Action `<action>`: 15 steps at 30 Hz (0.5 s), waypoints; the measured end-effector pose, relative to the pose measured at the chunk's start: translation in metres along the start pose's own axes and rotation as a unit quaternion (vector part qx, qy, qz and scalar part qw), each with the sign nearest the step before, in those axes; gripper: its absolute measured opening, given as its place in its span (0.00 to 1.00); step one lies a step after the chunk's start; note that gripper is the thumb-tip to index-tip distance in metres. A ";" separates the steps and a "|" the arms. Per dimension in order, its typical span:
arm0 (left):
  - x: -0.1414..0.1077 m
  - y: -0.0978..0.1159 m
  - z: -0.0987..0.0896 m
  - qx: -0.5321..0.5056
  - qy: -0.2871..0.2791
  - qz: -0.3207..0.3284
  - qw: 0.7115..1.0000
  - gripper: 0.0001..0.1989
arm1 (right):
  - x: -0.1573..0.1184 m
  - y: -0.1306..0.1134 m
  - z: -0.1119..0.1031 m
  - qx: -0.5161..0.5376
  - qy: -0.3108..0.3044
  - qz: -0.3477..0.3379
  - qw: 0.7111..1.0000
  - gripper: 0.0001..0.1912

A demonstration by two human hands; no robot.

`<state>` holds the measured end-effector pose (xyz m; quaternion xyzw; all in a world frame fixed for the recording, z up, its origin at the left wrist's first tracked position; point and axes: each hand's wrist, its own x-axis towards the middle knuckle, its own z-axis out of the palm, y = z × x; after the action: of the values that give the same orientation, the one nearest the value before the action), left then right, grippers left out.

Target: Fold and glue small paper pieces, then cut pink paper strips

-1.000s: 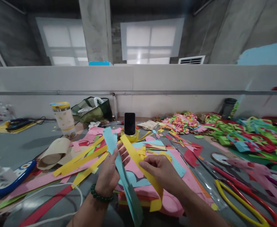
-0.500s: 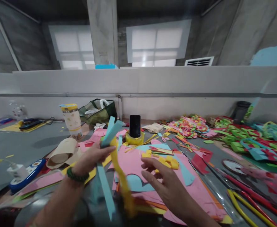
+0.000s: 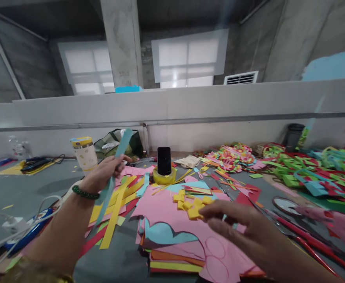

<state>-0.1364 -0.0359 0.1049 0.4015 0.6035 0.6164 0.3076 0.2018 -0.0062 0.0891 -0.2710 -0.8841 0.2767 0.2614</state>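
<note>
My left hand, with a green beaded bracelet at the wrist, is closed around a long light blue strip. The strip slants from above the fingers down past the wrist. Below this hand lie several yellow, red and pink strips, among them a long yellow strip. My right hand is over the stack of pink sheets, its thumb and fingers apart. Its fingertips are at a group of small folded yellow pieces; whether they touch one is hard to tell.
A phone stands in a yellow tape roll behind the stack. To the right lie scissors, a pink glue gun and heaps of coloured cut pieces. On the left are a tumbler and a blue power strip.
The yellow strip that hung from my left hand now lies among the strips at left. My left hand has moved left and up, keeping a blue strip. My right hand has moved right.
</note>
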 end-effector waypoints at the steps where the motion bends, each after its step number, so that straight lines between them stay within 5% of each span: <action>1: -0.011 0.007 0.012 -0.025 -0.052 0.000 0.998 0.13 | 0.009 0.000 -0.006 0.015 0.016 0.000 1.000 0.15; 3: -0.035 0.012 0.044 -0.156 -0.245 -0.038 0.956 0.13 | 0.029 0.001 -0.010 0.079 0.056 0.000 0.995 0.18; 5: -0.055 0.007 0.080 -0.215 -0.332 -0.072 0.916 0.13 | 0.046 0.007 -0.004 0.163 0.095 -0.014 0.982 0.23; 9: -0.074 -0.022 0.136 -0.241 -0.376 -0.125 0.886 0.14 | 0.064 0.025 0.015 0.328 0.112 -0.069 0.935 0.32; 15: -0.061 -0.048 0.166 -0.254 -0.389 -0.170 0.869 0.13 | 0.071 0.057 0.027 0.393 0.171 -0.006 0.903 0.31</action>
<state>0.0323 -0.0024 0.0409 0.4079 0.3163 0.4805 0.7090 0.1537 0.0684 0.0562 -0.1840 -0.6470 0.5496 0.4954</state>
